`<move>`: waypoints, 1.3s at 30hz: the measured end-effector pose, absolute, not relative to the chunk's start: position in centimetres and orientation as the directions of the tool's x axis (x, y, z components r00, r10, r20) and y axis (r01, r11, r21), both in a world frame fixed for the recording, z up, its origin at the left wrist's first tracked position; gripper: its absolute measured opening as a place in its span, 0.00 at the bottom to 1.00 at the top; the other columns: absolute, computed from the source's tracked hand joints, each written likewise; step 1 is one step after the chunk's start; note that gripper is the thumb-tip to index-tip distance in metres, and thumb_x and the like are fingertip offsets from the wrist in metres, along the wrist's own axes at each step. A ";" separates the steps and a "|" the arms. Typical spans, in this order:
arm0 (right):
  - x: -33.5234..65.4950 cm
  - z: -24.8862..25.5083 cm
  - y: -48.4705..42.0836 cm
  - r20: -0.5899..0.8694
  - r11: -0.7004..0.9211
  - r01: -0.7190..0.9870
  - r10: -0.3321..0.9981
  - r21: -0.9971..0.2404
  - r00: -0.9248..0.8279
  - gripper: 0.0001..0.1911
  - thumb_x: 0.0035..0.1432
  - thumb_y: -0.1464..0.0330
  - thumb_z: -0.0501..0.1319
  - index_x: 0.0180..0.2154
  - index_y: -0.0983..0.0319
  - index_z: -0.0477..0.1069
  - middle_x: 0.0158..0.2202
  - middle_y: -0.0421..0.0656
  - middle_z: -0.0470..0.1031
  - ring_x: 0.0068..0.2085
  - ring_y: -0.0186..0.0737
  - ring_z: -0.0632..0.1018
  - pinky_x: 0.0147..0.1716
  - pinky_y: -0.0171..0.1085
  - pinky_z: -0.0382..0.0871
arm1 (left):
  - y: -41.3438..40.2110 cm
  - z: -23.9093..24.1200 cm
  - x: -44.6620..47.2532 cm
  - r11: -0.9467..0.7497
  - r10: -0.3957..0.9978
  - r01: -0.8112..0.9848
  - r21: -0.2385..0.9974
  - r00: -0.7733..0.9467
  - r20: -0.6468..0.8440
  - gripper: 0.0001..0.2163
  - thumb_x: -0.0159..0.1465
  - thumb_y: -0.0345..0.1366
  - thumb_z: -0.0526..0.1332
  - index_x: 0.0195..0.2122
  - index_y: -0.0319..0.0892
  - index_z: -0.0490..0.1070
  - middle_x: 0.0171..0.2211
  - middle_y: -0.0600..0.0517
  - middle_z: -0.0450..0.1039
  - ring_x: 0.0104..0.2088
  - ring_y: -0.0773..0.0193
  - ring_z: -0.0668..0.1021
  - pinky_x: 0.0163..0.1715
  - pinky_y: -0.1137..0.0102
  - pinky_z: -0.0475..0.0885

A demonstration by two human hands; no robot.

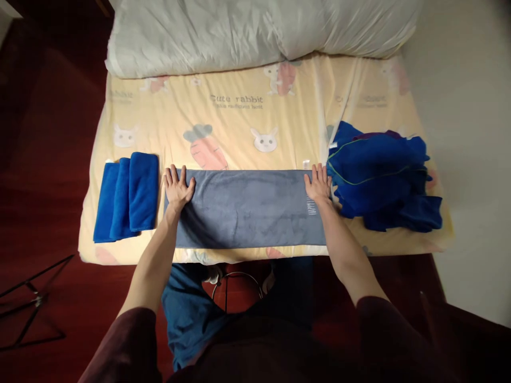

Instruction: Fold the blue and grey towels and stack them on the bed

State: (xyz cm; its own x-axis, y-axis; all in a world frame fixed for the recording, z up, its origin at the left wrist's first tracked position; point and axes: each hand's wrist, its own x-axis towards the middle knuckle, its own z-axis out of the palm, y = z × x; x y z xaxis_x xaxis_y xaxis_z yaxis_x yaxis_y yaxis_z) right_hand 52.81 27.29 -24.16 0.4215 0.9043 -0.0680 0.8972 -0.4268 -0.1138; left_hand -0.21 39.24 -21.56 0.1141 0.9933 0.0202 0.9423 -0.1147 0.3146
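Note:
A grey-blue towel (247, 210) lies spread flat near the bed's front edge, its long side across my view. White lettering runs along its right end, partly covered by my arm. My left hand (178, 187) rests on the towel's far left corner, fingers spread. On the far right corner lies my right hand (318, 183), also with its fingers apart. Left of the towel are several folded blue towels (143, 191), overlapping one another. To the right, close to my right hand, sits a crumpled heap of blue towels (379, 175) with a bit of purple showing.
The bed has a yellow sheet (235, 127) printed with rabbits and carrots. A bulky grey-white quilt (255, 32) lies across its far side. A pale wall (463, 159) stands at the right. Black tripod legs (38, 300) rest on the dark red floor at the left.

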 end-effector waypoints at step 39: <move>33.4 -25.0 -12.8 -0.418 -0.738 0.426 0.658 -0.523 0.627 0.39 0.70 0.55 0.38 0.72 0.70 0.57 0.70 0.55 0.64 0.68 0.54 0.70 0.67 0.48 0.64 | -1.2 -20.5 -6.9 0.164 0.985 0.851 0.499 -0.171 -0.033 0.22 0.65 0.37 0.57 0.59 0.38 0.75 0.71 0.35 0.60 0.74 0.34 0.54 0.69 0.36 0.54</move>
State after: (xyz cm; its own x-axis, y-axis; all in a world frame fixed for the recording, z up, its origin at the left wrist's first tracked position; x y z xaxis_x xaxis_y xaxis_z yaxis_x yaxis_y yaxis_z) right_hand 33.41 -12.82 -25.02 0.6266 0.6579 -0.4178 0.4264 -0.7381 -0.5228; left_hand -6.94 -1.24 -20.45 -0.1710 0.9847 -0.0326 0.8511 0.1643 0.4987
